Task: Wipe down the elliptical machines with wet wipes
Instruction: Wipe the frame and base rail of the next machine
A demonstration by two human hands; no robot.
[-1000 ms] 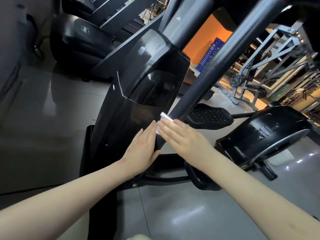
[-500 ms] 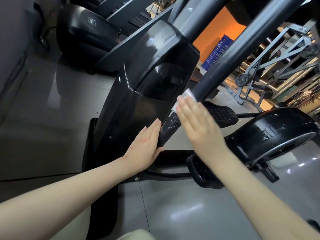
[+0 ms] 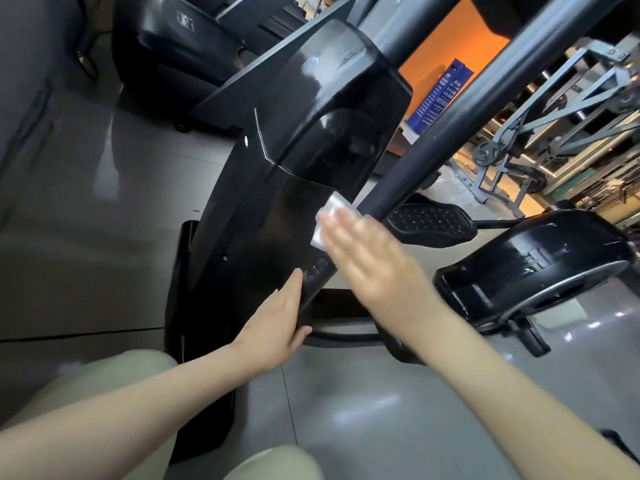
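A glossy black elliptical housing (image 3: 277,209) rises in front of me, with a grey arm bar (image 3: 450,123) slanting up to the right. My right hand (image 3: 370,265), blurred and with straight fingers, presses a white wet wipe (image 3: 327,220) flat against the housing's right edge where the bar meets it. My left hand (image 3: 277,327) lies flat and open against the lower right edge of the housing, just below the right hand. A black foot pedal (image 3: 429,221) sits behind my right hand.
The black flywheel cover (image 3: 533,271) stands at right on the grey floor (image 3: 329,410). Another black machine (image 3: 180,43) is at the back left. Grey weight frames (image 3: 554,109) and an orange wall fill the far right. My knees in beige trousers (image 3: 114,382) show below.
My right hand with the wipe slid up the bar's lower end and then across onto the housing's right edge. My left hand stayed flat on the housing. The view dropped lower, bringing my knees in.
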